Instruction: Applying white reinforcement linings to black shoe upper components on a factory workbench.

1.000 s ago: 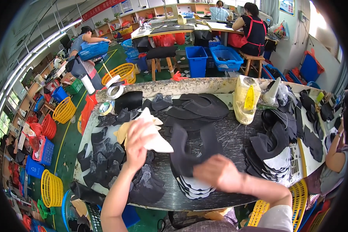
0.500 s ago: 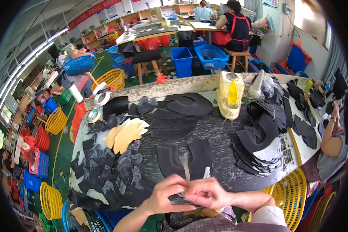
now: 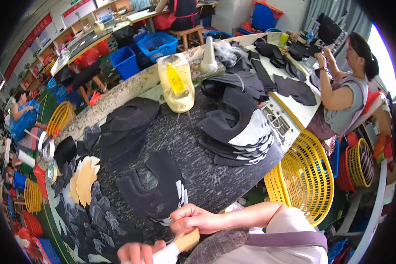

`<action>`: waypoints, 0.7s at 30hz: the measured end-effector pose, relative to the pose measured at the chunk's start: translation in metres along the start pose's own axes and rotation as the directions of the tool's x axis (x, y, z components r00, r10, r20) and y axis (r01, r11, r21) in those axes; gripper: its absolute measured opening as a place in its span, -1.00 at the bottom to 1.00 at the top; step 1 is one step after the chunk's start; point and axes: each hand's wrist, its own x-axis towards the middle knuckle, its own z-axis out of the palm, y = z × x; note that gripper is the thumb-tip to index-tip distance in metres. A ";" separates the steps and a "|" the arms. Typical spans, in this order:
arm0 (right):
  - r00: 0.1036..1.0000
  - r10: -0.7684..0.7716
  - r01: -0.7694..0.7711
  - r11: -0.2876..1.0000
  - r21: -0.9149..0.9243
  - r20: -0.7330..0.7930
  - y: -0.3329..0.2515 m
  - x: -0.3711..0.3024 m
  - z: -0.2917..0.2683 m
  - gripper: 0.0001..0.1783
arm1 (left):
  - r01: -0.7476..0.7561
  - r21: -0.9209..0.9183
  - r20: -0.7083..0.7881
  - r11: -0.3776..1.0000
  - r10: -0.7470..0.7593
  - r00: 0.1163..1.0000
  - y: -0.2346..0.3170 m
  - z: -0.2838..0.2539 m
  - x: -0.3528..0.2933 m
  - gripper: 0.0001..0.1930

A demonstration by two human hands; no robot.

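Observation:
Low in front of me, my right hand (image 3: 191, 220) is closed, fingers curled, at the upper end of a flat tan-and-white piece (image 3: 186, 240). My left hand (image 3: 141, 253) is beside its white end, fingers smeared by motion and partly cut off by the lower edge. Just beyond my hands, a black U-shaped padded piece (image 3: 163, 189) with white jagged edges lies on the dark worktop (image 3: 193, 176). To its left are a small stack of tan cut pieces (image 3: 84, 182) and many dark scraps with greyish patches (image 3: 101, 222).
A cut-open plastic jug (image 3: 176, 90) with yellow inside stands behind, near a grey cone (image 3: 209, 57). Stacked black U-shaped pieces (image 3: 237, 127) lie right, more black pieces (image 3: 127, 127) left. Yellow baskets (image 3: 310, 176) stand lower right. A co-worker (image 3: 345, 92) sits at the right bench.
The view has swung right, bringing the co-worker further in. My hands have parted and dropped lower; the left moved down-left, and the tan-and-white piece now shows between them.

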 end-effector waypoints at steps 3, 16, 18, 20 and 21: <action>0.947 0.208 -0.306 0.363 -0.880 -0.244 -0.008 -0.017 0.004 -0.65 | -0.252 0.171 0.102 0.952 0.238 0.966 0.017 0.038 0.021 -0.76; 0.976 -0.217 -0.082 -0.445 -0.892 0.019 -0.053 0.023 -0.031 -0.83 | 0.351 0.936 -0.353 -0.027 -0.074 0.933 0.021 -0.035 0.073 -0.68; 0.980 -0.201 -0.099 -0.491 -0.866 0.002 -0.058 0.026 -0.040 -0.82 | 0.303 0.948 -0.312 -0.099 -0.091 0.946 0.014 -0.045 0.079 -0.70; 0.979 -0.204 -0.090 -0.485 -0.870 0.012 -0.060 0.027 -0.044 -0.80 | 0.289 0.952 -0.299 -0.098 -0.109 0.948 0.008 -0.051 0.079 -0.69; 0.979 -0.205 -0.082 -0.477 -0.875 0.020 -0.061 0.027 -0.044 -0.77 | 0.287 0.953 -0.297 -0.096 -0.114 0.948 0.006 -0.050 0.080 -0.69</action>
